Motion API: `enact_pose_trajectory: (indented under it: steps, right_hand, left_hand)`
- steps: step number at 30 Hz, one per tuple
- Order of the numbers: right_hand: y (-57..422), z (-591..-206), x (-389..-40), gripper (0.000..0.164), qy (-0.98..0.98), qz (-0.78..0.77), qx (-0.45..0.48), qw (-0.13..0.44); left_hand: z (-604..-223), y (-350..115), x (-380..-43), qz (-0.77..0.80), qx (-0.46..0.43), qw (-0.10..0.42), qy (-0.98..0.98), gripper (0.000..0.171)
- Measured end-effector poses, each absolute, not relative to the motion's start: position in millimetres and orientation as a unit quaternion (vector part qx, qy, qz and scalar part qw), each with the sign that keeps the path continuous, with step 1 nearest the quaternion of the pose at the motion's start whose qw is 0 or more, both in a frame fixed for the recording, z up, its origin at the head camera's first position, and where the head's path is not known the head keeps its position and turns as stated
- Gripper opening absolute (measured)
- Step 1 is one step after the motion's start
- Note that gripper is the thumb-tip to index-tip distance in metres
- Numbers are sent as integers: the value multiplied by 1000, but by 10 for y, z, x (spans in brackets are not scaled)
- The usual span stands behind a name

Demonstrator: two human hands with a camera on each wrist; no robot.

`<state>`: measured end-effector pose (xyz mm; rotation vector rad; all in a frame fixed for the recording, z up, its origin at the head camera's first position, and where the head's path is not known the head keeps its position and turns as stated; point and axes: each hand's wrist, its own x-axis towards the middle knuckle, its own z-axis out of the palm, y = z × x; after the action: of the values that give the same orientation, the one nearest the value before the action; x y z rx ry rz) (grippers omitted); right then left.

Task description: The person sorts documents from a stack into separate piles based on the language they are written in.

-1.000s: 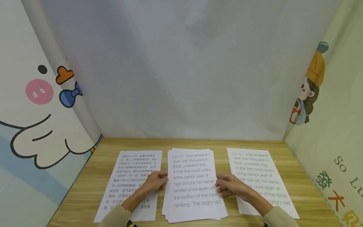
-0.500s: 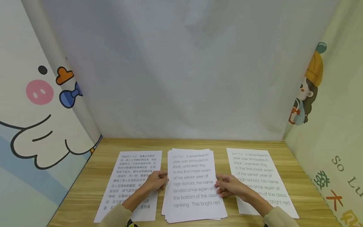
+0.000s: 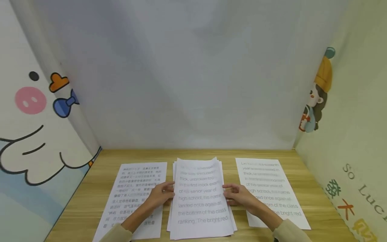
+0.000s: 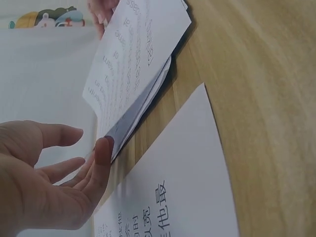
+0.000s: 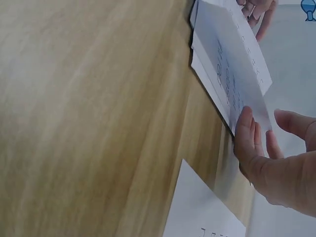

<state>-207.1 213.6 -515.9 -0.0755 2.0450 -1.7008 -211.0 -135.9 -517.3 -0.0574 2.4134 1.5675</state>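
Observation:
A printed sheet of paper (image 3: pixel 199 205) with English text bows upward over a stack of paper (image 5: pixel 207 74), whose edges show beneath it. At the sheet's left edge is my left hand (image 3: pixel 161 195); in the left wrist view its fingertips (image 4: pixel 102 150) touch the edge from below, thumb apart. My right hand (image 3: pixel 242 199) supports the opposite edge, its fingers (image 5: pixel 244 128) under the paper and the thumb standing off. Both wrist views show a gap between the raised sheet and the stack.
On the wooden table (image 3: pixel 311 195), a sheet with Chinese text (image 3: pixel 137 174) lies left of the stack. Another English sheet (image 3: pixel 266 188) lies to the right. A pale curtain (image 3: pixel 193 84) closes off the back, and cartoon-printed panels (image 3: pixel 350 134) stand at both sides.
The top sheet, flat on the stack before, is now lifted and bowed between both hands. The hands have come slightly closer together. The head view has shifted a little to the right.

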Motion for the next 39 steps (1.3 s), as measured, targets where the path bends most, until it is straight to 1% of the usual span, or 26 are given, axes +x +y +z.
enact_pose_trajectory:
  steps: [4, 7, 11, 16, 18, 23, 26, 33, 39]
  right_hand:
    - [2046, -5216, -2099, 65, 709, -650, -33, 272]
    - [2079, -5228, -2079, 64, 706, -654, -25, 271]
    - [2146, -5223, -2033, 64, 710, -651, -21, 267]
    - [2164, -5219, -2009, 64, 706, -655, -24, 269]
    - [2162, -5206, -2008, 65, 703, -659, -24, 268]
    - [2152, -5164, -2013, 66, 704, -660, -20, 261]
    - [2153, -5126, -2010, 63, 709, -657, -13, 255]
    - [2182, -5033, -2020, 63, 713, -659, -20, 238]
    - [2235, -4977, -2044, 64, 728, -651, -19, 214]
  left_hand:
    - [-5192, -1434, -2057, 551, -71, 150, 818, 66]
    - [-5227, -1400, -2062, 559, -73, 162, 810, 72]
    - [-5274, -1332, -2056, 579, -66, 181, 793, 68]
    - [-5291, -1302, -2031, 584, -56, 193, 787, 56]
    - [-5278, -1299, -2017, 579, -56, 198, 789, 56]
    - [-5226, -1318, -1967, 561, -52, 213, 798, 66]
    - [-5198, -1324, -1950, 562, -49, 210, 799, 66]
    - [-5131, -1322, -1949, 573, -41, 193, 795, 54]
    - [-5048, -1270, -1930, 594, -33, 168, 786, 54]
